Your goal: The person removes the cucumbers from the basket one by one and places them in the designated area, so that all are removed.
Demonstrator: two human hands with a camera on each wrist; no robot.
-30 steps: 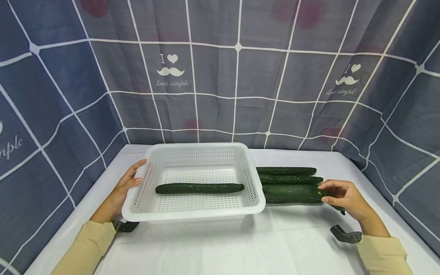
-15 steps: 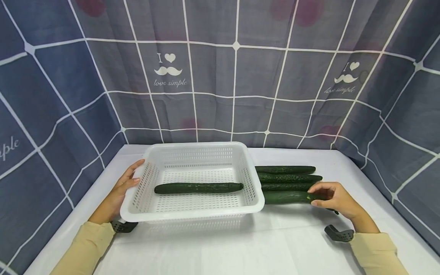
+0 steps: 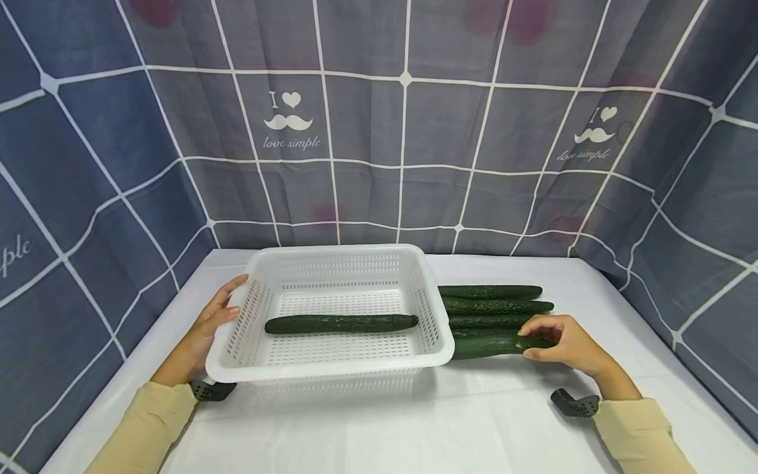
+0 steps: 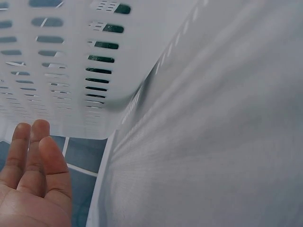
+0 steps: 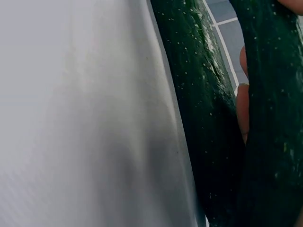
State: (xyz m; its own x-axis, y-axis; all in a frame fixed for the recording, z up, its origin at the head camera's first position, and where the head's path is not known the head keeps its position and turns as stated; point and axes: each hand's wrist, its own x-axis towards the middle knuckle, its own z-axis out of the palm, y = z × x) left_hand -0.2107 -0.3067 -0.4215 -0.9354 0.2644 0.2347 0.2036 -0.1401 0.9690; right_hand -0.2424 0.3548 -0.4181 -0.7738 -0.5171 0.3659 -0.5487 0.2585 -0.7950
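A white slotted plastic basket [image 3: 331,370] stands on the table in the head view, with one cucumber [image 3: 340,324] lying crosswise in it. My left hand [image 3: 201,336] rests against the basket's left side, fingers fairly straight, as the left wrist view shows with the hand [image 4: 35,182] beside the slotted wall. On the right, my right hand [image 3: 565,342] pinches the near end of a cucumber [image 3: 488,345]; its far end is hidden by the basket. The right wrist view shows fingers [image 5: 242,111] behind that cucumber [image 5: 274,123] and another cucumber [image 5: 203,109] beside it.
Several more cucumbers [image 3: 497,307] lie side by side behind the held one, right of the basket. A white cloth [image 3: 379,428] covers the table. Grey-blue checked curtains [image 3: 367,131] close off the back and both sides.
My right hand has moved left with the cucumber in its grip, whose end has swung toward the front. A cucumber behind it now shows more. The left hand stays at the basket.
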